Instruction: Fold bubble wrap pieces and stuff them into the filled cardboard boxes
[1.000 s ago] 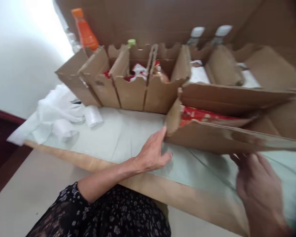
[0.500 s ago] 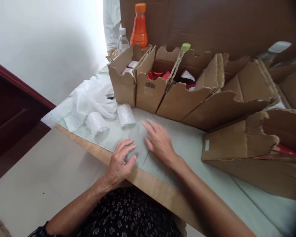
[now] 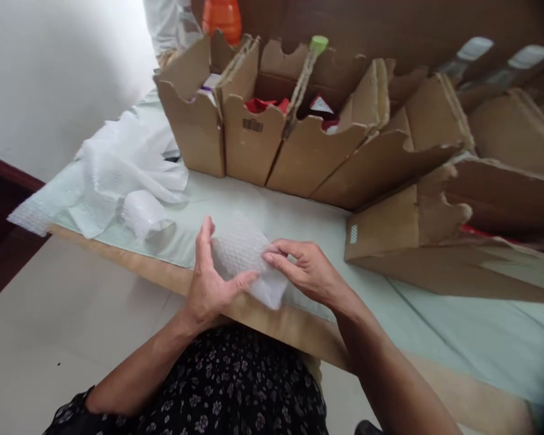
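Note:
A small piece of bubble wrap [image 3: 242, 251], white and see-through, is between my hands near the table's front edge. At its right side, my right hand [image 3: 306, 266] pinches it between thumb and fingers. My left hand [image 3: 213, 275] cups its left side, with the fingers stretched up along the far edge and the thumb across the near part. The wrap is slightly blurred and tilted. To the left a rolled tube of bubble wrap [image 3: 145, 214] lies on its side on the pale green cloth [image 3: 199, 193].
Loose bubble wrap sheets [image 3: 122, 157] heap at the table's left end. Behind stands a row of cardboard bins [image 3: 251, 142] holding red packets and small boxes. Another cardboard bin [image 3: 385, 235] juts out at right. An orange bottle [image 3: 222, 21] stands behind the bins.
The right-hand one of the two bubble wrap tubes has left the table and is now in my hands. My right hand has closed on it. The view has shifted to the right and down.

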Action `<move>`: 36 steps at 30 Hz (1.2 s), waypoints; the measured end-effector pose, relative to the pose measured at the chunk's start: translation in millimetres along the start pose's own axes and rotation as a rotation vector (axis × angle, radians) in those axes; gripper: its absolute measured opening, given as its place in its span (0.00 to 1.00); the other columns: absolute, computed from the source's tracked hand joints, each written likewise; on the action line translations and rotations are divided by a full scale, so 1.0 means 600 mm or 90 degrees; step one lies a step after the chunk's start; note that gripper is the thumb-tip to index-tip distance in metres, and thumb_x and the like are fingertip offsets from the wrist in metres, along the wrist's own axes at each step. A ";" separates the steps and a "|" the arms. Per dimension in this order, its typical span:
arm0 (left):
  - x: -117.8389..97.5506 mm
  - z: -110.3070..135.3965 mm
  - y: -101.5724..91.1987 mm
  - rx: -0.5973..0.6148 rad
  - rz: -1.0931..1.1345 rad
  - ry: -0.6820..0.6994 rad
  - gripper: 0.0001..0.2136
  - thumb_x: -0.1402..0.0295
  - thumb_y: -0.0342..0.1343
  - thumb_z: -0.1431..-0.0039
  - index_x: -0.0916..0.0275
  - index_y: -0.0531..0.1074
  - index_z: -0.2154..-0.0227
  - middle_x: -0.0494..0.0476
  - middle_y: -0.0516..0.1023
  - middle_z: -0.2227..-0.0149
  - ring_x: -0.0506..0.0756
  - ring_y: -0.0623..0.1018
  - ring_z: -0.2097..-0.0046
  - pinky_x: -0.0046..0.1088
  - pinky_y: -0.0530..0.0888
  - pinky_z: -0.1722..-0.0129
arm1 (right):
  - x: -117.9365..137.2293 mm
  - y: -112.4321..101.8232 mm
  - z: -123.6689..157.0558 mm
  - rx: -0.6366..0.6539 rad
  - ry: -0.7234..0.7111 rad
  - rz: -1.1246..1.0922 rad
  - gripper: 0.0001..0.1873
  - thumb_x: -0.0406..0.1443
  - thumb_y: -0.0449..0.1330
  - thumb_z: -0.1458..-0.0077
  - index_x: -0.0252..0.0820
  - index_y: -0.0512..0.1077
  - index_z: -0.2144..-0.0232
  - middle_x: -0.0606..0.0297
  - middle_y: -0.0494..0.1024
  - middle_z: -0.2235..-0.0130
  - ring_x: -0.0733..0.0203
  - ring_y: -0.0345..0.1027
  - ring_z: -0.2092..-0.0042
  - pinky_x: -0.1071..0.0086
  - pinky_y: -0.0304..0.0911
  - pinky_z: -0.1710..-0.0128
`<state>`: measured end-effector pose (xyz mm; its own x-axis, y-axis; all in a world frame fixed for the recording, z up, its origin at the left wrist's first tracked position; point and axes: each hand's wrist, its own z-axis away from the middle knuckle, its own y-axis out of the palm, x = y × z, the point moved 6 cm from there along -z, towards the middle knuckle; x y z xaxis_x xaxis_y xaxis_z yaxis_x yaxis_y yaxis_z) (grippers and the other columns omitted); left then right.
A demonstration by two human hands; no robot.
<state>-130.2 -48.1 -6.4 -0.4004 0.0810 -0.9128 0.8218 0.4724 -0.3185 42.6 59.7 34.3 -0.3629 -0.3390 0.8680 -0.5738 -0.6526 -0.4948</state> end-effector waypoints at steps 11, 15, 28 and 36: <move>-0.013 -0.017 0.063 0.212 0.109 -0.261 0.12 0.57 0.65 0.43 0.62 0.79 0.69 0.52 0.77 0.72 0.51 0.74 0.70 0.26 0.71 0.70 | -0.095 -0.061 0.122 0.115 0.104 -0.153 0.13 0.44 0.66 0.44 0.41 0.77 0.62 0.66 0.79 0.65 0.62 0.70 0.64 0.71 0.63 0.64; 0.001 -0.031 0.060 0.191 0.048 -0.251 0.13 0.56 0.64 0.44 0.62 0.78 0.67 0.50 0.75 0.72 0.50 0.72 0.71 0.26 0.69 0.71 | -0.140 -0.095 0.148 -0.101 0.147 -0.111 0.13 0.46 0.64 0.44 0.41 0.76 0.65 0.66 0.76 0.68 0.62 0.68 0.67 0.69 0.62 0.66; -0.078 -0.012 0.057 0.180 -0.462 0.271 0.28 0.56 0.53 0.30 0.60 0.61 0.31 0.69 0.69 0.33 0.69 0.69 0.33 0.50 0.70 0.36 | -0.057 -0.051 0.181 -0.344 -0.023 0.492 0.21 0.36 0.54 0.31 0.40 0.71 0.39 0.47 0.71 0.34 0.41 0.68 0.37 0.47 0.64 0.39; 0.014 0.012 0.149 0.530 -0.465 0.391 0.33 0.49 0.44 0.26 0.63 0.51 0.27 0.70 0.53 0.24 0.67 0.53 0.23 0.55 0.48 0.25 | -0.126 0.032 0.145 -0.092 -0.016 0.532 0.32 0.44 0.54 0.30 0.33 0.62 0.31 0.45 0.61 0.27 0.42 0.51 0.26 0.46 0.54 0.30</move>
<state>-57.2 -11.4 -44.3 -0.8049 0.5338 -0.2594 0.2470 -0.0961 -0.9642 122.9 14.1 -37.3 -0.6938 -0.6876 0.2140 -0.2129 -0.0880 -0.9731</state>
